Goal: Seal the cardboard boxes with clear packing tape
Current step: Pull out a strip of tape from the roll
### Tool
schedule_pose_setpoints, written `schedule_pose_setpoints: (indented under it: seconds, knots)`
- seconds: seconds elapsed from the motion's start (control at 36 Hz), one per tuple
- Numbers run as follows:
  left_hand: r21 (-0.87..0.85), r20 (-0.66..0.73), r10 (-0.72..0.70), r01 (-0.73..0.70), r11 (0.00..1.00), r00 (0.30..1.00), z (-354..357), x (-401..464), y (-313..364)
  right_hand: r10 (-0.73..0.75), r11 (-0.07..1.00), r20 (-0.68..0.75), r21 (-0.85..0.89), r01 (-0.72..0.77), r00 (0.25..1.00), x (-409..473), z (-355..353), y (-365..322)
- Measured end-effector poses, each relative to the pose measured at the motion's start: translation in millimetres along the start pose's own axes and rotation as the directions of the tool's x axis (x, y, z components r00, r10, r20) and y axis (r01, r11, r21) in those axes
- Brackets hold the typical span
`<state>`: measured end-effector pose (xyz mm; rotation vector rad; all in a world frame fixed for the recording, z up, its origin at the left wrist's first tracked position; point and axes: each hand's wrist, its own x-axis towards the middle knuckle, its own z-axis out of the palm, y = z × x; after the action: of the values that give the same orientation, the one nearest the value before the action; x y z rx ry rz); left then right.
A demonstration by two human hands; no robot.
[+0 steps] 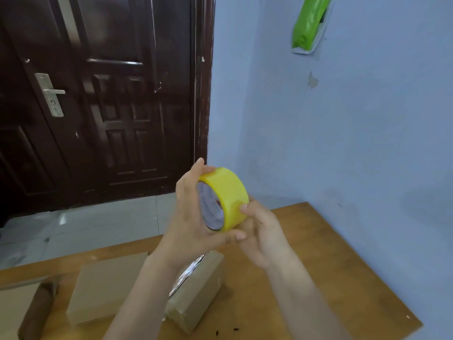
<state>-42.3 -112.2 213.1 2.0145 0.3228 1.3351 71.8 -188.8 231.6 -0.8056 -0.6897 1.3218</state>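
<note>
Blue walls and a dark door (pixel 103 99) back a wooden table (pixel 331 278) bearing cardboard boxes (pixel 105 285). Above them, left hand (pixel 191 217) grips the yellowish tape roll (pixel 226 195); right hand (pixel 264 231) pinches its edge.

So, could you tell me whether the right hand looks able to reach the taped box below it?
Probably yes: the right hand hovers above the taped box, with open air between, though it touches the tape roll.
</note>
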Motion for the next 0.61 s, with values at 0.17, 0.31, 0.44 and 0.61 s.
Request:
schedule_pose_setpoints:
  seconds: [0.17,0.31,0.44,0.61]
  knots:
    - [0.019,0.041,0.013,-0.014,1.0,0.999,-3,-4,8,0.052,0.998,0.007,-0.027,-0.052,0.999,-7,6,-4]
    - [-0.015,0.037,0.012,-0.012,1.0,0.999,-4,-2,12,0.03,0.999,-0.03,-0.044,-0.031,0.999,-9,13,-6]
    - [-0.121,-0.063,-0.135,0.127,0.984,0.989,-2,-5,8,-0.031,0.996,-0.068,-0.085,0.025,0.997,-8,17,-1]
    - [-0.179,-0.088,-0.234,0.216,0.96,0.968,1,-12,6,-0.064,0.988,0.014,-0.138,0.066,0.998,-9,12,2]
